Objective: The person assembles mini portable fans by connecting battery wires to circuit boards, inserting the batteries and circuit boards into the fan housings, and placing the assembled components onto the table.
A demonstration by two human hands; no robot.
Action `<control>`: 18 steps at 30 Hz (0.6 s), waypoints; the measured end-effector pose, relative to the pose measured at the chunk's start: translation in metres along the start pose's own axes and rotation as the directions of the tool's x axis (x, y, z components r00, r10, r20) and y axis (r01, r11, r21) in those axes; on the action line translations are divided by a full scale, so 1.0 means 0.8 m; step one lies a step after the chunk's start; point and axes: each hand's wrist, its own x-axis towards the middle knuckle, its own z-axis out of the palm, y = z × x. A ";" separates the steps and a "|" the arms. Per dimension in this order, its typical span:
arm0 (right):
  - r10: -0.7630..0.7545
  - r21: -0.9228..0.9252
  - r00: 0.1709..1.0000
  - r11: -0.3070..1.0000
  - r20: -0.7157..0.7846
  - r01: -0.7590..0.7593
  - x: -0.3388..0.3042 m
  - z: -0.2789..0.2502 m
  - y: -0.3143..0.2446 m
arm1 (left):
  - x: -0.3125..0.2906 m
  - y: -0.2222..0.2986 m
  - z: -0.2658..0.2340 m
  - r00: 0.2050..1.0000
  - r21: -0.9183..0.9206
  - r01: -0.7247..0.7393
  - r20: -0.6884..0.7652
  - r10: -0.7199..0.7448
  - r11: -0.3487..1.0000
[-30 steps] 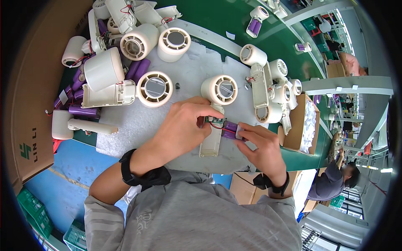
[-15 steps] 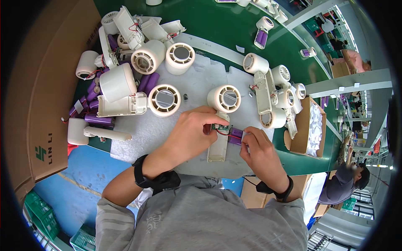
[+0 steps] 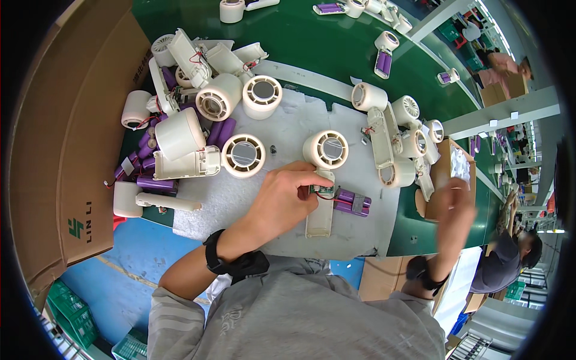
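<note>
My left hand [image 3: 285, 195] pinches a cream handheld fan [image 3: 319, 221] lying with its open handle toward me, at the small green circuit board [image 3: 323, 189] below its round head. A purple battery pack [image 3: 353, 203] with two cells rests on the mat to the right of the handle. Thin red and dark wires run from the pack to the board. My right hand [image 3: 454, 207] is raised over the near part of a cardboard box [image 3: 472, 183] holding white pieces [image 3: 459, 165]. Motion blurs its fingers, so what they hold, if anything, is unclear.
Fan housings [image 3: 180, 133] and purple batteries [image 3: 157, 183] pile up on the left, beside a tall cardboard carton [image 3: 78, 138]. More fan parts [image 3: 381, 138] lie to the right on the white mat [image 3: 288, 231]. A person [image 3: 501, 264] sits at the far right.
My right hand has left the battery pack and swung right to the box. The pack now lies free on the mat. My left hand stays on the fan.
</note>
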 end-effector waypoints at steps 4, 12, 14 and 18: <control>0.219 0.132 0.971 0.964 0.095 -0.230 0.009 -0.032 0.000 | 0.009 0.001 0.009 0.999 0.012 0.040 0.030 -0.040 0.999; -0.611 0.342 0.734 0.786 0.297 0.515 -0.021 0.095 -0.094 | 0.012 -0.005 0.007 0.999 -0.022 -0.006 -0.032 0.005 1.000; -0.603 0.415 0.704 0.788 0.375 0.454 -0.015 0.096 -0.087 | 0.012 -0.007 0.009 0.998 -0.018 -0.026 -0.065 0.025 0.999; -0.562 0.630 0.543 0.773 0.624 0.076 0.004 0.088 -0.079 | 0.014 -0.005 0.003 1.000 0.035 0.009 -0.029 -0.008 0.999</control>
